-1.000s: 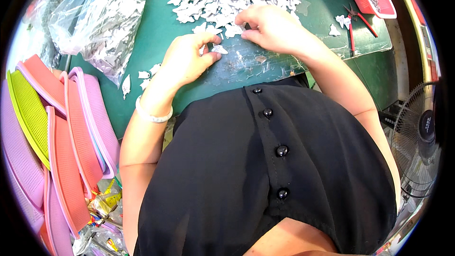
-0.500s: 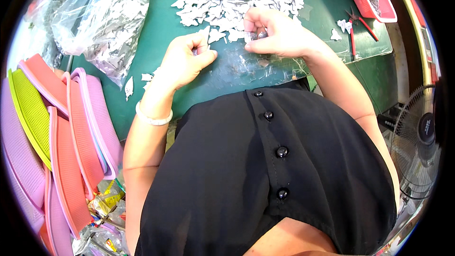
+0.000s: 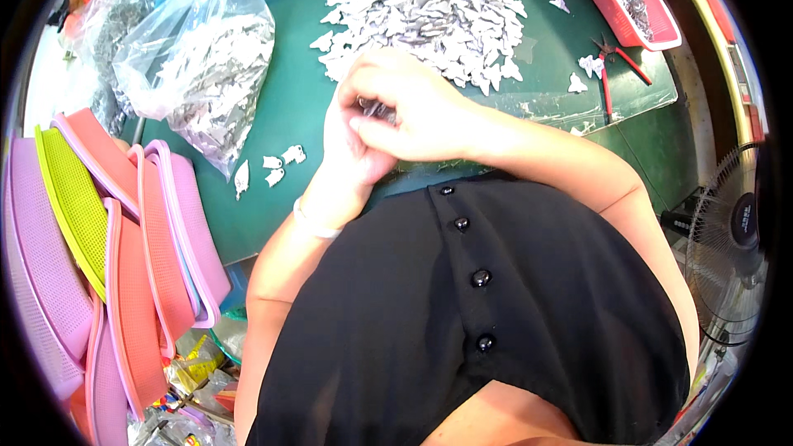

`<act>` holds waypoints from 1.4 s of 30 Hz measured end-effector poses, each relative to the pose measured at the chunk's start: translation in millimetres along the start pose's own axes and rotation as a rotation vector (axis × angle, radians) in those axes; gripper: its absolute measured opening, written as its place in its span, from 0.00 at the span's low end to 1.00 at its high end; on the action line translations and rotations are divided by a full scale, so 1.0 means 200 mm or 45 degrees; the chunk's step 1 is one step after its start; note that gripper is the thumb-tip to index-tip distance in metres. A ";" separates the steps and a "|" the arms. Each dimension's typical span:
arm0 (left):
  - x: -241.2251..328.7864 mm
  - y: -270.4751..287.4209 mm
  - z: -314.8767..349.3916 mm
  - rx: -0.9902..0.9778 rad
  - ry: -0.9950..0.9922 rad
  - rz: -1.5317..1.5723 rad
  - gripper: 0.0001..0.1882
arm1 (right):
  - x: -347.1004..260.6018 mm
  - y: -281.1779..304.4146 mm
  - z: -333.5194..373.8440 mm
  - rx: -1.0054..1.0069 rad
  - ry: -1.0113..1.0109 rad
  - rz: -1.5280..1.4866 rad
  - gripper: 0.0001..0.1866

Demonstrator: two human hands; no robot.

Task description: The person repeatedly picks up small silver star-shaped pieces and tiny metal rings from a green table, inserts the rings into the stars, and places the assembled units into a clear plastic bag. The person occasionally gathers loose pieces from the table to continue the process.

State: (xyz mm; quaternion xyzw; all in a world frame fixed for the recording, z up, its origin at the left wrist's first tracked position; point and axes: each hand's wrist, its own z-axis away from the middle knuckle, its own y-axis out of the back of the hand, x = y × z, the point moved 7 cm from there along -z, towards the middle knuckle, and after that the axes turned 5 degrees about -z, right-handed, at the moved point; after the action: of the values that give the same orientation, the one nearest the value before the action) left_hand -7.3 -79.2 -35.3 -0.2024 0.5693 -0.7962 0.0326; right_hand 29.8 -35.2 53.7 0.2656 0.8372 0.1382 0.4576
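My right hand (image 3: 417, 107) is curled closed around several small shiny metal pieces (image 3: 376, 109), which show in the gap between thumb and fingers. Against it, from the left and below, rests my left hand (image 3: 351, 153). Its fingers look bent inward and are mostly covered by the right hand; what they hold is hidden. Just beyond both hands lies a wide heap of flat, whitish-grey jagged pieces (image 3: 429, 21). Several similar loose pieces (image 3: 273, 169) lie on the green tabletop (image 3: 289, 74) left of my left hand.
A clear plastic bag (image 3: 219, 66) of grey pieces stands at the left. Pink, purple and green perforated baskets (image 3: 136, 297) are stacked beside the table. Red-handled pliers (image 3: 608, 87) lie at right, near a red basket (image 3: 607, 0) of metal bits. A fan (image 3: 731, 231) stands far right.
My hands were apart and now meet. The right hand moved left and nearer me, across the left hand, which shifted slightly right and lower. The view also shifted a little.
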 end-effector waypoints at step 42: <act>1.10 -0.53 0.33 1.087 -0.776 -3.420 0.09 | 0.70 0.27 0.11 -0.364 -0.033 0.849 0.33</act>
State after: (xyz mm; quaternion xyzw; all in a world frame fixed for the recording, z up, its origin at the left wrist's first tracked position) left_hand -165.7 -162.5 142.2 -0.7093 -0.3542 -0.2573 -0.5525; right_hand 3.9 87.8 -29.2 0.4591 0.6710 0.3923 0.4303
